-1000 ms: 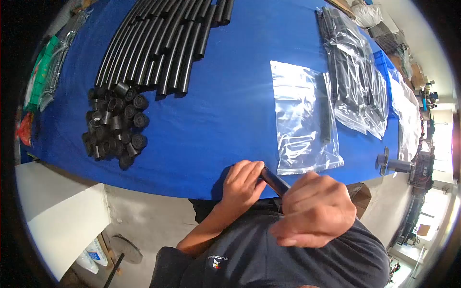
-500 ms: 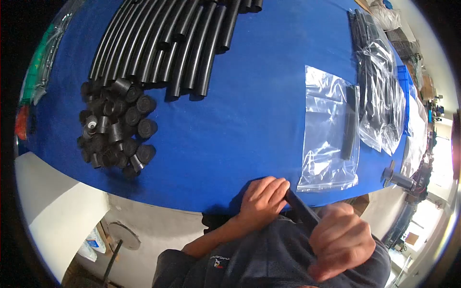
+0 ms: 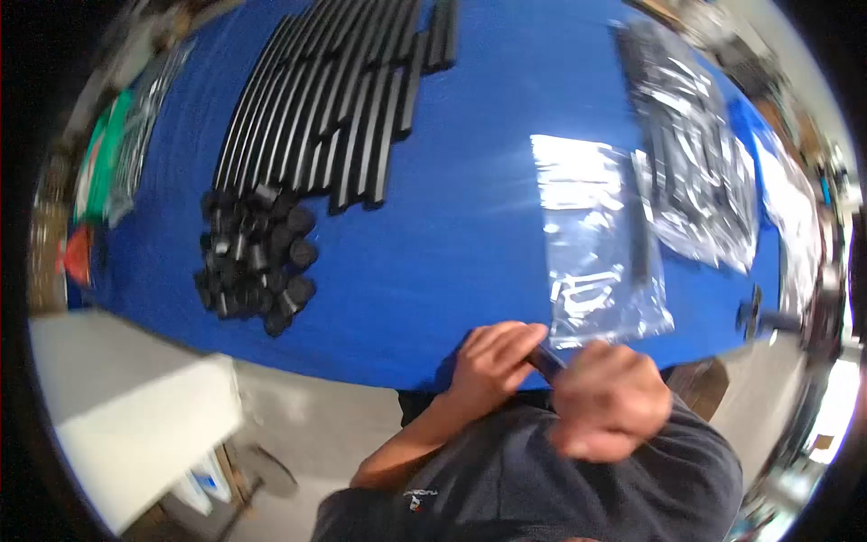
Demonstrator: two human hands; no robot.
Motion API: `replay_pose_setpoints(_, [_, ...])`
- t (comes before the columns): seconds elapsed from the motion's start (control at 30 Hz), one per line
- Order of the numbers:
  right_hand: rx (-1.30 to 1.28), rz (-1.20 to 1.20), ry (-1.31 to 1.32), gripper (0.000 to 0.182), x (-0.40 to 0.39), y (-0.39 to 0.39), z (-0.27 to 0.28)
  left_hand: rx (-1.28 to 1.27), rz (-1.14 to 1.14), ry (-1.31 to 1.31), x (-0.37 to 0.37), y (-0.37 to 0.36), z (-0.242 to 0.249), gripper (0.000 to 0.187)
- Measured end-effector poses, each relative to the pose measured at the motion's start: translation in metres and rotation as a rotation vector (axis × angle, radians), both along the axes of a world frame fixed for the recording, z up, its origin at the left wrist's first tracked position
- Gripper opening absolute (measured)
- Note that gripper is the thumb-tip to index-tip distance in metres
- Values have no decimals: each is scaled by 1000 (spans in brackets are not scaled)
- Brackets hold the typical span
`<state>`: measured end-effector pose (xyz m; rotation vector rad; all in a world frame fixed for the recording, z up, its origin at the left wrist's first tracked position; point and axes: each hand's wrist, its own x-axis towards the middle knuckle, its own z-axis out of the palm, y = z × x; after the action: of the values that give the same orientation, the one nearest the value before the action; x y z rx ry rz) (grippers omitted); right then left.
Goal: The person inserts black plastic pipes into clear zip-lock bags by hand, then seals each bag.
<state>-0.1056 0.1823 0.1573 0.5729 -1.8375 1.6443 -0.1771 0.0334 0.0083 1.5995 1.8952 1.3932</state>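
My left hand (image 3: pixel 492 369) is closed around one end of a black tube (image 3: pixel 546 363) at the table's front edge. The tube's other end runs into my right hand (image 3: pixel 612 402), a closed fist blurred by motion; the part inside each hand is hidden. Just beyond the hands lies a clear plastic bag (image 3: pixel 587 244), with a dark strip along its right side. Long black tubes (image 3: pixel 316 117) lie in rows at the back left. In front of them is a pile of short black rolled pieces (image 3: pixel 257 257).
A larger clear bag of dark items (image 3: pixel 691 154) lies at the right of the blue table (image 3: pixel 452 226). Near the right edge stands a metal fixture (image 3: pixel 768 321). Green packaging (image 3: pixel 107 154) is at the far left, and a white surface (image 3: pixel 126 406) adjoins the front left.
My right hand has moved up and left, closer to my left hand, so less of the tube shows between them. The camera view has shifted, blurring the scene.
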Motion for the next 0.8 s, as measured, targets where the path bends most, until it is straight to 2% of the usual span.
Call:
replay_pose_setpoints(0.03, [0, -66, -59, 19, 8, -3, 3, -4, -6, -4, 2, 1, 0, 53])
replay_pose_setpoints(0.1, [227, -237, -86, 22, 31, -6, 7, 48, -53, 46, 4, 2, 2, 45])
replay_pose_setpoints(0.13, [300, -287, -217, 30, 52, -10, 7, 91, -82, 91, 6, 3, -2, 43])
replay_pose_setpoints(0.17, [384, -363, -203, 48, 74, -12, -7, 94, -57, 120, 10, 3, 0, 42])
replay_pose_setpoints(0.23, [406, -494, -404, 73, 129, -9, 7, 101, -94, 108, 20, 6, 10, 41])
replay_pose_setpoints(0.27, [173, -650, -407, 105, 163, -22, -19, 62, -126, 114, 27, 8, 25, 38])
replay_pose_setpoints(0.3, [69, -735, -440, 121, 187, -30, -31, -9, -193, -107, 44, 8, 31, 35])
replay_pose_setpoints(0.37, [122, -916, -446, 117, 220, -44, -44, -163, -316, -530, 81, 12, 43, 31])
replay_pose_setpoints(0.4, [248, -940, -626, 112, 238, -56, -51, -118, -400, -712, 97, 20, 51, 30])
replay_pose_setpoints(0.43, [371, -953, -811, 107, 252, -66, -57, -120, -429, -801, 115, 24, 49, 31])
replay_pose_setpoints(0.47, [500, -999, -784, 91, 257, -73, -64, -142, -453, -817, 129, 27, 50, 29])
replay_pose_setpoints(0.5, [478, -1030, -743, 75, 266, -80, -84, -167, -477, -828, 140, 31, 52, 28])
replay_pose_setpoints(0.57, [471, -1131, -818, 63, 286, -88, -96, -384, -491, -986, 161, 31, 55, 27])
replay_pose_setpoints(0.6, [461, -1132, -842, 60, 290, -90, -93, -386, -521, -939, 168, 33, 56, 30])
replay_pose_setpoints(0.67, [445, -1132, -891, 54, 299, -92, -81, -178, -594, -269, 164, 49, 60, 36])
replay_pose_setpoints(0.7, [335, -1129, -927, 53, 307, -99, -82, -72, -614, 63, 161, 52, 63, 41])
replay_pose_setpoints(0.73, [231, -1123, -956, 52, 318, -107, -84, 0, -582, 109, 158, 55, 60, 51])
replay_pose_setpoints(0.8, [63, -1143, -1012, 48, 333, -113, -80, 154, -436, 385, 131, 66, 64, 41])
